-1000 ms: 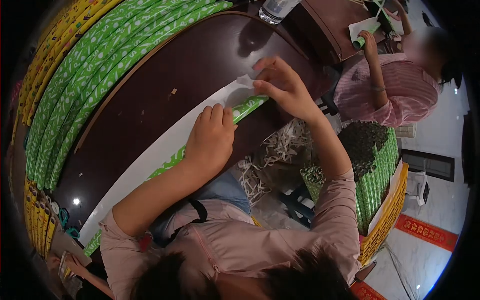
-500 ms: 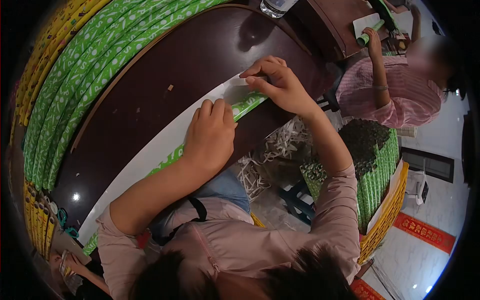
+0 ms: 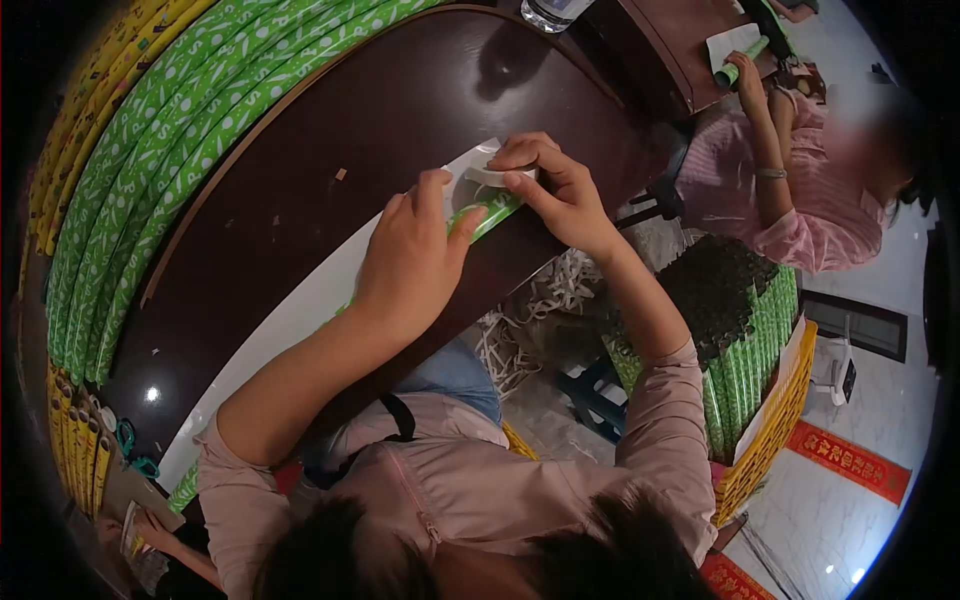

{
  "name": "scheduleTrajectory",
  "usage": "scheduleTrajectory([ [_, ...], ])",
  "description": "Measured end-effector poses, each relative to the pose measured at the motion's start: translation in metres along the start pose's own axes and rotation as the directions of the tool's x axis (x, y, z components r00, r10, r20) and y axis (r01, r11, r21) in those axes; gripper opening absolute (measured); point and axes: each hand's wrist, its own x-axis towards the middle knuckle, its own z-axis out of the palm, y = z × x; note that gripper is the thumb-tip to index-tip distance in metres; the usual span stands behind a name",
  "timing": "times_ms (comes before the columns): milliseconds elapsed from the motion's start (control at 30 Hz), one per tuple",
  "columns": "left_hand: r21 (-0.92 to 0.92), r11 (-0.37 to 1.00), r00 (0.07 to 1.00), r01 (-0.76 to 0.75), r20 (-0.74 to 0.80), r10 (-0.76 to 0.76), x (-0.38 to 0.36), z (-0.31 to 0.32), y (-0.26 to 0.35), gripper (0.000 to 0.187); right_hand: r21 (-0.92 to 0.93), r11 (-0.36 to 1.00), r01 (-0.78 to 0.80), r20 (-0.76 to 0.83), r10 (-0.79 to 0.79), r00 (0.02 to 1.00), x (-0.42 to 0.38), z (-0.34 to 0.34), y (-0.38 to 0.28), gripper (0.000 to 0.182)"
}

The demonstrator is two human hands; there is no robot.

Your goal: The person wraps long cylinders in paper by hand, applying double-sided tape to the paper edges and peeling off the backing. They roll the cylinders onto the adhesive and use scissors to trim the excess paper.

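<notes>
A long white sheet with a glossy green patterned side lies along the dark table's near edge, its near side folded or rolled over so the green shows. My left hand rests on it with thumb and forefinger spread, the thumb against the green part. At the sheet's far end, my right hand has its fingers and thumb closed on a curved white strip. The strip's other end is hard to make out.
Long green patterned rolls and yellow ones are stacked along the table's far side. Teal-handled scissors lie at the left. White paper scraps and a yellow basket with green rolls are below. A co-worker holds a green roll.
My left hand has slid slightly along the sheet, its thumb and forefinger spreading apart. My right hand has drawn a little nearer, and the white strip now shows under its fingers.
</notes>
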Motion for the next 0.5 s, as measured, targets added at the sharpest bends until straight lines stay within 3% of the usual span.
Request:
scheduleTrajectory([
  [67,-0.108,0.964,0.969,0.245,0.064,-0.239,0.004,-0.001,-0.003,0.032,-0.007,1.0,0.017,0.001,-0.017,1.0,-0.001,0.0,0.0,0.016],
  [167,-0.273,0.956,0.99,0.105,-0.06,-0.126,0.012,0.0,-0.015,0.026,-0.045,0.998,0.043,0.026,-0.042,0.999,0.0,-0.002,-0.002,0.016],
  [267,-0.377,0.926,0.996,0.026,-0.073,-0.058,0.013,0.008,-0.019,0.019,-0.123,0.989,0.083,0.053,-0.077,0.996,0.002,-0.005,-0.008,0.015],
  [367,-0.361,0.928,0.993,0.093,-0.031,-0.111,0.016,0.0,-0.017,0.014,-0.189,0.974,0.124,0.075,-0.112,0.991,0.003,-0.007,-0.012,0.015],
  [500,-0.34,0.939,0.996,0.062,-0.038,-0.079,0.021,-0.004,-0.012,0.011,-0.298,0.936,0.188,0.139,-0.152,0.979,0.005,-0.007,-0.019,0.014],
])
